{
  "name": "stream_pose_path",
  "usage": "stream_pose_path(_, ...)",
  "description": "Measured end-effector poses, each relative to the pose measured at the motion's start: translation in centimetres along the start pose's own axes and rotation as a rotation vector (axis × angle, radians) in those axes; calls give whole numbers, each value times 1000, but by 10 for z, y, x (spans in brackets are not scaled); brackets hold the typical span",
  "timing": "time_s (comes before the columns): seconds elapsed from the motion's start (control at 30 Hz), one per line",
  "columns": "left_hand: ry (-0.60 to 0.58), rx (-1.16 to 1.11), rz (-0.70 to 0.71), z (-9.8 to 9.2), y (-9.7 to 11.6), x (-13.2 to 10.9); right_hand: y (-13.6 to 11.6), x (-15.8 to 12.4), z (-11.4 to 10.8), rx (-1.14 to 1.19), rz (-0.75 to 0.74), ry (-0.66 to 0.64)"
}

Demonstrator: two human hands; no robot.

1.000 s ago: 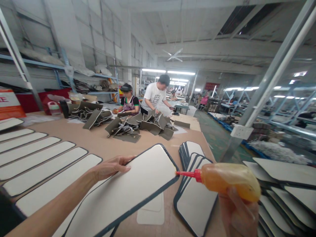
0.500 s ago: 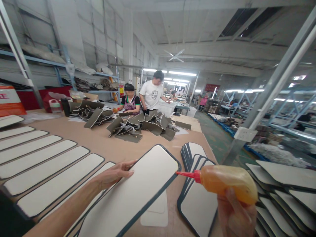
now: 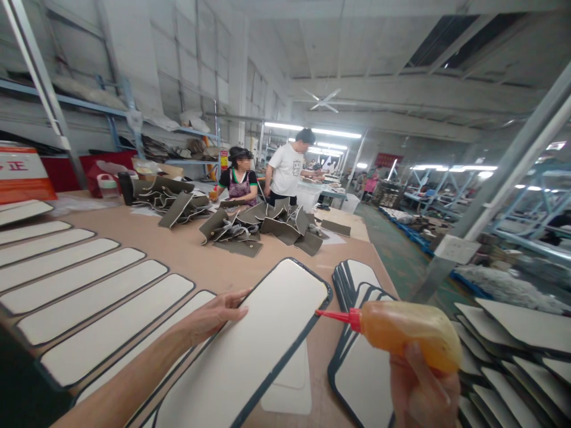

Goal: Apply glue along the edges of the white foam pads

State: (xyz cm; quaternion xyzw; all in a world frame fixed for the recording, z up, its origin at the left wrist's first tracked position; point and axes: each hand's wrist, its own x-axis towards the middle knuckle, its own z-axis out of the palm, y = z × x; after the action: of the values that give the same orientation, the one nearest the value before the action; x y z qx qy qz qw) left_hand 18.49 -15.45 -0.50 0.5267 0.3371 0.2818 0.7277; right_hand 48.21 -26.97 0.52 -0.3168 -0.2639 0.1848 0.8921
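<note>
My left hand (image 3: 216, 315) grips the left edge of a white panel with a dark rim (image 3: 263, 345), held tilted above the brown table (image 3: 187, 255). My right hand (image 3: 423, 386) is closed round an orange squeeze bottle (image 3: 408, 333). Its red nozzle (image 3: 334, 315) touches the panel's right rim. Under the panel lies a small white sheet (image 3: 289, 386).
A row of white panels (image 3: 80, 285) lies at the left. More panels are stacked by the bottle (image 3: 357, 279) and at the far right (image 3: 513, 339). Grey-green pieces (image 3: 254, 229) are heaped mid-table. Two people (image 3: 267, 175) work at the far end. A slanted metal post (image 3: 499, 178) stands to the right.
The nozzle has slid a little nearer along the panel's right rim. The view has shifted slightly to the left; both hands keep their hold.
</note>
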Motion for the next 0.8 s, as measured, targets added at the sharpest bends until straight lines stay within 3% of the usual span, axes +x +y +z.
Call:
stream_pose_path(0.2, -22, -36, 34, -2, -1, 3, 5, -3, 2, -5, 53, -12)
stream_pose_path(0.8, 145, -79, -19, 7, -5, 19, 8, -9, -5, -66, 104, -40)
